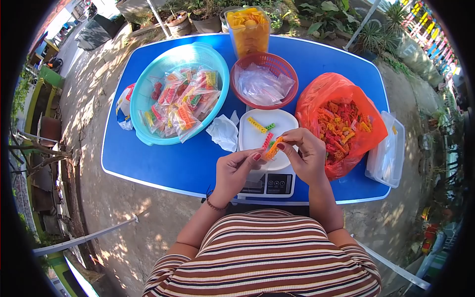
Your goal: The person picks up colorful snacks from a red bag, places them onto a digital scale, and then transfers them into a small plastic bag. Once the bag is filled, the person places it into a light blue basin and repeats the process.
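My left hand (pixel 235 169) pinches what looks like a small clear plastic bag (pixel 257 171), only partly visible below the fingers. My right hand (pixel 308 151) holds an orange ridged snack piece (pixel 273 149) between thumb and forefinger, close to the left fingertips. Both hands are over the front of a white kitchen scale (pixel 280 184). On its square white plate (pixel 286 121) lie a yellow twisted piece (pixel 257 124), a green one (pixel 270 126) and a pink one (pixel 267 140). Another green bit shows beside the orange piece, partly hidden.
Left is a turquoise basket (pixel 140 129) of filled snack packets, with crumpled white plastic (pixel 223 131) beside it. Behind the scale, a red basket (pixel 295 74) holds clear bags. An orange bag (pixel 316 89) of loose snacks, a clear container (pixel 396 148) and a tall yellow-filled tub (pixel 249 37) surround it.
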A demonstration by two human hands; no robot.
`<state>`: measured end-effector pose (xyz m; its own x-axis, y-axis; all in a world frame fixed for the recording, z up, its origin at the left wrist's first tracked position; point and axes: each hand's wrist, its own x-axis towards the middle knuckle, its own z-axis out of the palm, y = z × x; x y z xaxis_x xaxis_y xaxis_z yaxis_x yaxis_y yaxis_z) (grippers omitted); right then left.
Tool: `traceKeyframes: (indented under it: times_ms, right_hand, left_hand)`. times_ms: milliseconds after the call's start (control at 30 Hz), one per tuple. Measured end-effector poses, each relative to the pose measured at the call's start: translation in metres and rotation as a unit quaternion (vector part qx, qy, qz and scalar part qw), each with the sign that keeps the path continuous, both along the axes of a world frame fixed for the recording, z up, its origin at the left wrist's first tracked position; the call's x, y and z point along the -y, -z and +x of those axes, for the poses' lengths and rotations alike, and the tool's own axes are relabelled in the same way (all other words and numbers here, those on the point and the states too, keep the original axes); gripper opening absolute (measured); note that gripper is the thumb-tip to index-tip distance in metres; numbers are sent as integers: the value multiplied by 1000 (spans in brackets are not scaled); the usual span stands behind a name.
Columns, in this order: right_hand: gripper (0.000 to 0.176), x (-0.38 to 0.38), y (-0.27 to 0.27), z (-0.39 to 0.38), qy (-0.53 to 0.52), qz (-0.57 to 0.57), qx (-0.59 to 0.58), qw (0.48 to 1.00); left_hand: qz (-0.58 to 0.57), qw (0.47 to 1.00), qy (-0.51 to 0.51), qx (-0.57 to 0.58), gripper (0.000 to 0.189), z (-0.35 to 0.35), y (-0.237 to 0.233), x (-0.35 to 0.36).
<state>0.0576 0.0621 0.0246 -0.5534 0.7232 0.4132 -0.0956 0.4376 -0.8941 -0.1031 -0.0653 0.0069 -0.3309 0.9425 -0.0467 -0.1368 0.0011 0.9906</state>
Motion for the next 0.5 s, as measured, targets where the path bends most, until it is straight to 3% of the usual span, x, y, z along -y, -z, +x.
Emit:
traceKeyframes:
  times_ms: [200,300,400,500]
  right_hand:
    - [17,11,3,-10,107,171,-22,979]
    - [14,15,4,-10,103,150,-29,983]
    - [14,11,4,-1,-57,-36,23,997]
    - [16,12,0,-5,-59,81,50,994]
  left_hand:
    - [-15,999,-12,39,26,7,3,-3]
    - [-9,999,-26,31,26,7,-2,-3]
    - [7,1000,-26,-13,26,2,1,-1]
    - [2,1000,-19,18,26,0,6,-1]
